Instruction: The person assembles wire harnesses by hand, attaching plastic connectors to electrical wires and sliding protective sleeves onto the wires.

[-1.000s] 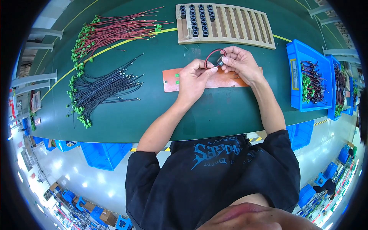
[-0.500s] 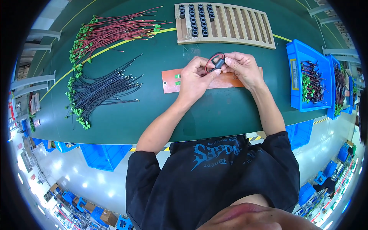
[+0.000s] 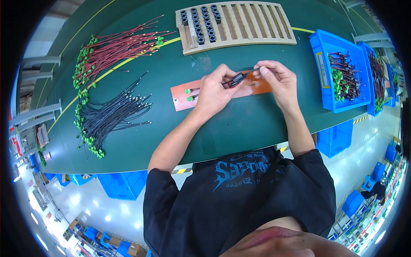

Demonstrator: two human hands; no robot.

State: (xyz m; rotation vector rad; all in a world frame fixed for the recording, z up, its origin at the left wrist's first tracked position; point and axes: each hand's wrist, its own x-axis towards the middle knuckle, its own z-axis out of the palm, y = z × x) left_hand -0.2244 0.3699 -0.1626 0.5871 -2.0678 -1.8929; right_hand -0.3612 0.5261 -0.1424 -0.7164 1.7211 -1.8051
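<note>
Over an orange board (image 3: 180,95) on the green table, my left hand (image 3: 215,88) is closed around a black ferrite core (image 3: 238,79) with wires running through it. My right hand (image 3: 280,81) pinches the dark wire (image 3: 253,70) that comes out of the core's right end, holding it stretched between the hands. Two green connectors (image 3: 189,91) lie at the board's left end, with wires leading under my left hand. My left fingers partly hide the core.
Red wires (image 3: 115,51) and black wires (image 3: 113,113) with green connectors lie at the left. A slotted tray (image 3: 257,23) with several black cores (image 3: 205,26) stands at the back. On the right, a blue bin (image 3: 319,45) holds wired pieces; another bin (image 3: 364,49) stands beside it.
My right hand has drawn away from the core to the right, pulling the wire out straight. The red-and-black wire loop above the core is gone from sight. The whole view has shifted slightly.
</note>
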